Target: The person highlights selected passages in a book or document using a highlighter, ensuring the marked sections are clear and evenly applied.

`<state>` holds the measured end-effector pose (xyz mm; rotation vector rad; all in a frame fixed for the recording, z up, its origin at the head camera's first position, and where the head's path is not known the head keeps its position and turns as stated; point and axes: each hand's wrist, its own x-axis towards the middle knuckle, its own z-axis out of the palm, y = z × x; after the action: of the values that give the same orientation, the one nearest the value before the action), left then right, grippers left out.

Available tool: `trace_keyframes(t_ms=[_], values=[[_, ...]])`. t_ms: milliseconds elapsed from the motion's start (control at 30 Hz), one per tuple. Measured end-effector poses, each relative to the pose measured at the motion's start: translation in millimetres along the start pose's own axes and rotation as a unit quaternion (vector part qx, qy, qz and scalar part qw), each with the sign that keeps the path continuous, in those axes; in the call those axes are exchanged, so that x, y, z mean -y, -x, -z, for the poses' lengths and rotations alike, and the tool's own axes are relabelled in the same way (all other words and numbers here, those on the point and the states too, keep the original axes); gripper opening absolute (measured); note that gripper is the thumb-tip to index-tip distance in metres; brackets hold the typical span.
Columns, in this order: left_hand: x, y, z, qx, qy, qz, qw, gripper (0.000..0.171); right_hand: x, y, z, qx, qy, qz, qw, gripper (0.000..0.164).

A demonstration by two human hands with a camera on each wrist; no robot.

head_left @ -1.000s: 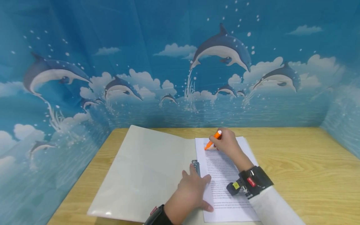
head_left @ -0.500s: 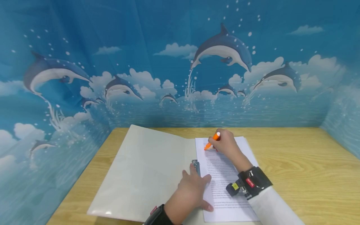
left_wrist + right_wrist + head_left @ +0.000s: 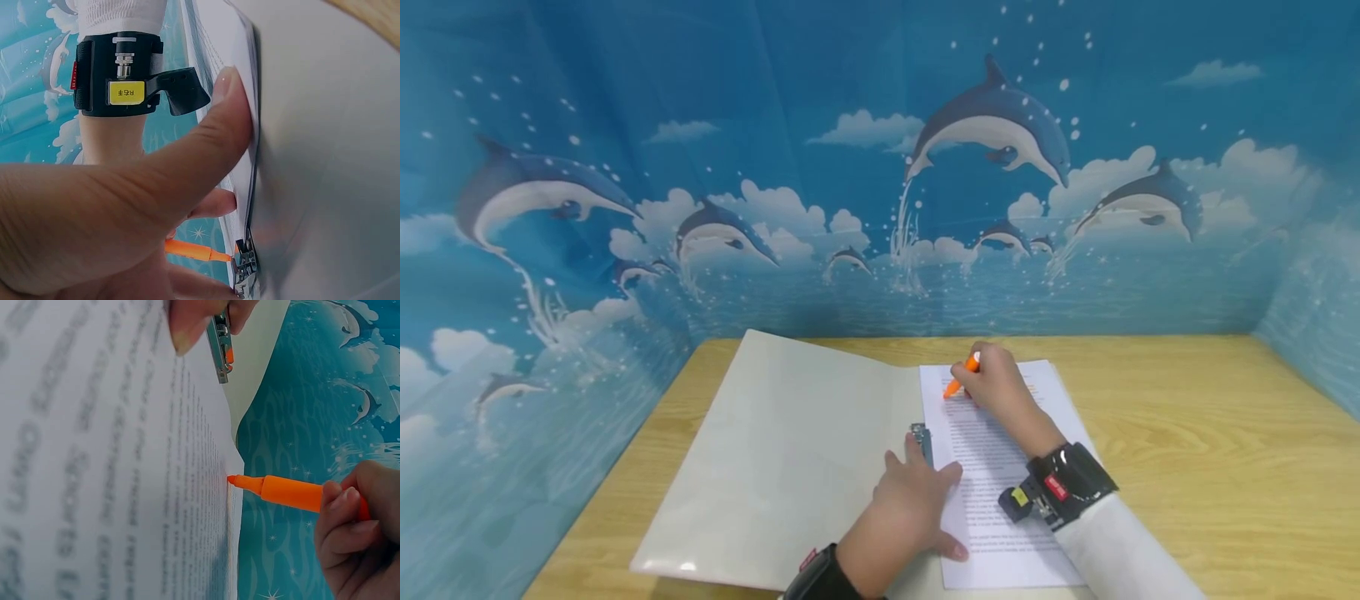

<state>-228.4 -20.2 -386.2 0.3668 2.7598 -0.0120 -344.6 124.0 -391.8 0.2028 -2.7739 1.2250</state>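
Note:
An orange highlighter (image 3: pixel 963 375) is pinched in my right hand (image 3: pixel 1006 390) over the upper part of a stack of printed sheets (image 3: pixel 1000 517). Its tip (image 3: pixel 232 479) touches the paper near the left ends of the upper text lines. My left hand (image 3: pixel 908 507) rests with spread fingers along the sheets' left edge. One of its fingers lies at the metal clip (image 3: pixel 922 442), and its thumb (image 3: pixel 232 103) lies on the paper in the left wrist view. Under the sheets lies an open pale file folder (image 3: pixel 797 450), whose cover spreads to the left.
The folder lies on a wooden table (image 3: pixel 1210 467), which extends to the right. A blue dolphin-print backdrop (image 3: pixel 820 208) stands behind and at both sides. Each wrist wears a black strap; a small camera (image 3: pixel 1017 502) on the right one hangs over the sheets.
My right hand has shifted slightly left with the highlighter, its tip staying near the left ends of the lines. My left hand has stayed in place. The head view has tipped very slightly.

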Motion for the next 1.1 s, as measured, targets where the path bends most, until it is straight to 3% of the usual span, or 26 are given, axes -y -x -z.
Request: trace_keyframes(t_ms=[500, 1100], values=[[-0.5, -1.2, -1.1, 0.002, 0.001, 0.001, 1.0000, 0.095, -1.6, -0.3, 3.6, -0.012, 0.025, -0.001, 1.000, 0.014], [0.5, 2.6, -0.3, -0.006, 0.002, -0.011, 0.9999, 0.096, -1.7, 2.2, 12.8, -0.013, 0.018, -0.039, 0.999, 0.018]])
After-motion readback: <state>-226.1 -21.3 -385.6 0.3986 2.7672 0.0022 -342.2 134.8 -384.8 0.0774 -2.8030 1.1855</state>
